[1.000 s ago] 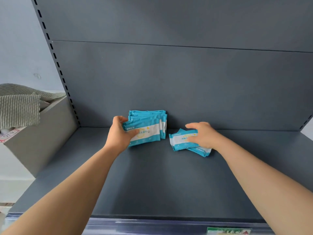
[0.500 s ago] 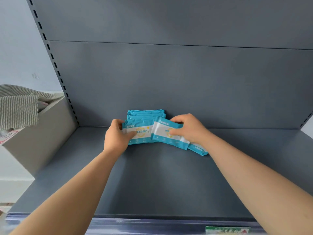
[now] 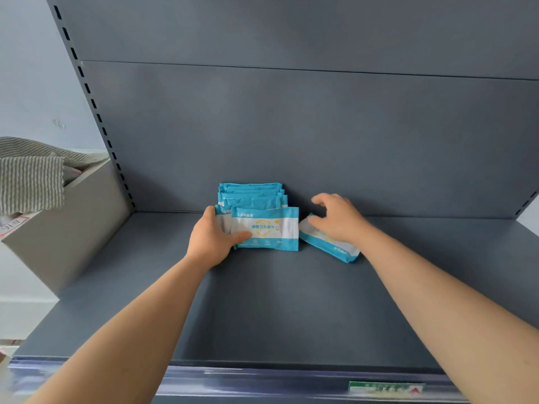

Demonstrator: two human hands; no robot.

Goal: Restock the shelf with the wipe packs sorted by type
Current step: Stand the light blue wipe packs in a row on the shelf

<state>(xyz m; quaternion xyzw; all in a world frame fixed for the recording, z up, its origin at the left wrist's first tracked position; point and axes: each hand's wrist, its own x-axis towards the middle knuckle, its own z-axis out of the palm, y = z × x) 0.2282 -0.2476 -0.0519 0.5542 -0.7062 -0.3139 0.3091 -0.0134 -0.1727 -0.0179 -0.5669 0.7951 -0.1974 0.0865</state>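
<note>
Against the shelf's (image 3: pixel 262 301) back wall, the left hand (image 3: pixel 210 243) steadies the upright row of packs (image 3: pixel 256 217) while the right hand's (image 3: pixel 339 218) loose, half-open grip rests on a flat pack (image 3: pixel 335 247); letting go could topple the leaning row forward.

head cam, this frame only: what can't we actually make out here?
- Upright row of wipe packs, head view: the front pack hides those behind, so no exact count.
- Flat pack: the right hand covers most of its print; whether another lies beneath is unclear.
- Left hand: fingers hidden behind the row.
- Shelf-edge label: blurred, unreadable.
- Cardboard box: cut by the left edge, contents under striped cloth.
</note>
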